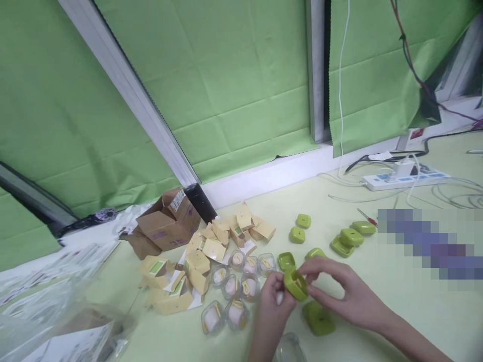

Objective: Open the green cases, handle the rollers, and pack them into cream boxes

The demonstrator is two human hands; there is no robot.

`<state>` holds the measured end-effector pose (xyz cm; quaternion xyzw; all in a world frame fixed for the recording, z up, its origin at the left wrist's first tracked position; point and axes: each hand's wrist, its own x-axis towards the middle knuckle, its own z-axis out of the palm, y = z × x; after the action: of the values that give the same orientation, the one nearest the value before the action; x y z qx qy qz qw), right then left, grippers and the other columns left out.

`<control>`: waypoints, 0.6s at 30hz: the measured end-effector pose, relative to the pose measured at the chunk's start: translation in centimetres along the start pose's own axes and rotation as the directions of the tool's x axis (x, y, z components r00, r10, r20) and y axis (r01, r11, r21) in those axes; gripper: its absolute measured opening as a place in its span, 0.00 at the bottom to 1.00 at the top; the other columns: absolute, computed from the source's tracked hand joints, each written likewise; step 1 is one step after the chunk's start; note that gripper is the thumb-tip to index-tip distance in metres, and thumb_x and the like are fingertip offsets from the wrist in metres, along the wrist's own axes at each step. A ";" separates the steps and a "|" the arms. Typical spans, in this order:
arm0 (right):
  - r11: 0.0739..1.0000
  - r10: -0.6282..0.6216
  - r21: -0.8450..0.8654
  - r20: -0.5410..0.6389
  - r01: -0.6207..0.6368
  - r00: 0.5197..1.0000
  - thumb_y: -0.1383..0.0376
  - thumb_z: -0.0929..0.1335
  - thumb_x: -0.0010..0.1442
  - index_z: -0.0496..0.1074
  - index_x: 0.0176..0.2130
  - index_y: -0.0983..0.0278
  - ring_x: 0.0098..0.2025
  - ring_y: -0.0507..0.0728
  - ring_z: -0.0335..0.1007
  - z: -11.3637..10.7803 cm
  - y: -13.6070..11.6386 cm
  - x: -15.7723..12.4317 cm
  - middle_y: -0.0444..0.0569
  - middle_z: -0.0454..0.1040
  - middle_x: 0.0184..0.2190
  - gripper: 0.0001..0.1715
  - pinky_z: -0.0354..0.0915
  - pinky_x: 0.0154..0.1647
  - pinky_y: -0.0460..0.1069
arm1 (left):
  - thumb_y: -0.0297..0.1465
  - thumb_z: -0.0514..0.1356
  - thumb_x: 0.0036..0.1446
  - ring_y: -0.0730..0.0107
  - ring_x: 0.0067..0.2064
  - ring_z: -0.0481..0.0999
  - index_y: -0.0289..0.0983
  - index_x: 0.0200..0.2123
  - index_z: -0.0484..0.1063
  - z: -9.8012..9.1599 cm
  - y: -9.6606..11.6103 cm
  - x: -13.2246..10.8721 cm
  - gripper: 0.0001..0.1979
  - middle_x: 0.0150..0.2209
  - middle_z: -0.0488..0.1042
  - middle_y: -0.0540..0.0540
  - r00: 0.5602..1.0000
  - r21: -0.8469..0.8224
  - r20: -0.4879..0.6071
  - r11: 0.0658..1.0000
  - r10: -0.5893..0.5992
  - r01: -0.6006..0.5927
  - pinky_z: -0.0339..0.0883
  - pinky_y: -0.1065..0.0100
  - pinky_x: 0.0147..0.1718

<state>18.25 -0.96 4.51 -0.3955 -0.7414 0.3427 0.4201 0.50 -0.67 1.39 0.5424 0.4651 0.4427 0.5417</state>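
L hand [274, 301] grips a small green case [296, 285] over the table [173, 342]; R hand [345, 294] has thumb + fingers at its edge — maybe pinching, can't tell for sure. Nearby, 8 clear boxes [231, 287] look packed. Other green cases [319, 319] lie loose — prob. part done, more left. Paper boxes [197, 261], farther L, look opened.

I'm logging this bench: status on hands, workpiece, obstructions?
Left hand gripping hollow green shell. Right hand at its edge. Clear cases, other green shells close by, none apparently blocking.
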 end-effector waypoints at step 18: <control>0.991 -0.134 -0.020 -0.025 0.134 0.991 0.68 0.72 0.51 0.62 0.48 0.53 0.48 0.59 0.67 0.5 -0.2 -0.4 0.47 0.70 0.45 0.27 0.66 0.47 0.53 | 0.44 0.59 0.49 0.66 0.35 0.66 0.37 0.32 0.70 0.5 0.8 -0.6 0.16 0.29 0.68 0.48 0.992 -0.263 0.116 0.965 0.041 -0.009 0.60 0.68 0.37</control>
<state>17.92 -1.47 4.32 -0.3532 -0.7637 0.3017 0.4483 0.89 -1.35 2.23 0.4976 0.3621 0.4734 0.6302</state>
